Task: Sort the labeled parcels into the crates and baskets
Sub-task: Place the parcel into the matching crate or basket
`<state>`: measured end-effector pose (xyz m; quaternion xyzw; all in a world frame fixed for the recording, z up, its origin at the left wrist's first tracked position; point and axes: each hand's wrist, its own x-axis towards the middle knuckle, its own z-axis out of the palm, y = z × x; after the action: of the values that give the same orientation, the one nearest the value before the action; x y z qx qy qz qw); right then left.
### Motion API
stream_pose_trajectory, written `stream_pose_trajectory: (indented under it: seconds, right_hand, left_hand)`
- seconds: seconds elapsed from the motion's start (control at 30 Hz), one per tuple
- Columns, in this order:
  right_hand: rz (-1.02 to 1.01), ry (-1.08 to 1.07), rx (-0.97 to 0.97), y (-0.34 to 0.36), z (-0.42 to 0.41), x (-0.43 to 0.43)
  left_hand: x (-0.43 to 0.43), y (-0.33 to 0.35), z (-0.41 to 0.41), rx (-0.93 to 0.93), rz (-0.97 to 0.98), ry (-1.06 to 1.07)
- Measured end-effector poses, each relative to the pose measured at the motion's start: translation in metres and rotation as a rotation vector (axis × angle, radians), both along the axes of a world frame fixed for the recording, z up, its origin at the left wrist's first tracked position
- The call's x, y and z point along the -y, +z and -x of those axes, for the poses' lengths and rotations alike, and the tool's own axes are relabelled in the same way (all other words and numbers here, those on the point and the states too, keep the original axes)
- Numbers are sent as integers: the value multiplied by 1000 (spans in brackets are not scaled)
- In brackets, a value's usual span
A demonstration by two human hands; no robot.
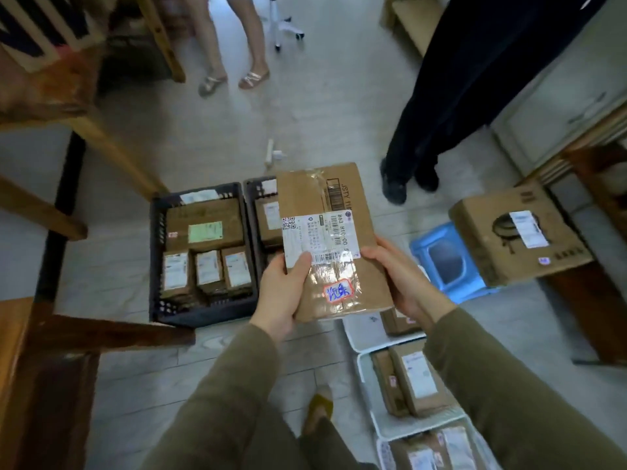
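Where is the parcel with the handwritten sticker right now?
Centre of the head view, the parcel is held between left hand and right hand, above the dark crates.

Small parcel-sorting room, black crates [154, 259] packed with labelled boxes [203, 212], white baskets [363, 368] lining the tiled floor [305, 113], wooden furniture [118, 154] alongside

**Floor and its load**

The pale plank floor [322, 106] carried a left crate [203, 317] and a right crate [252, 198], dark and touching. White baskets [368, 374] stood in a row nearby, beside a blue stool [427, 245]. A white power strip [270, 152] lay beyond.
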<state>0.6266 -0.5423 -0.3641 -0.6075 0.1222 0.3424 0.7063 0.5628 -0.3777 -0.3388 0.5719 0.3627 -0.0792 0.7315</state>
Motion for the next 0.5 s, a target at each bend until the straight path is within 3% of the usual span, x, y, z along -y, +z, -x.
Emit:
stream_pose_trajectory:
  seconds: [0.17, 0.37, 0.5]
  right_hand:
    - [16, -185, -36, -25, -15, 49]
    - [206, -369, -107, -63, -34, 86]
    - [189, -509, -212, -91, -49, 101]
  left_hand:
    - [44, -21, -44, -89, 58, -127]
    - [85, -68, -92, -199, 89, -270]
    - [104, -102, -127, -287, 62, -388]
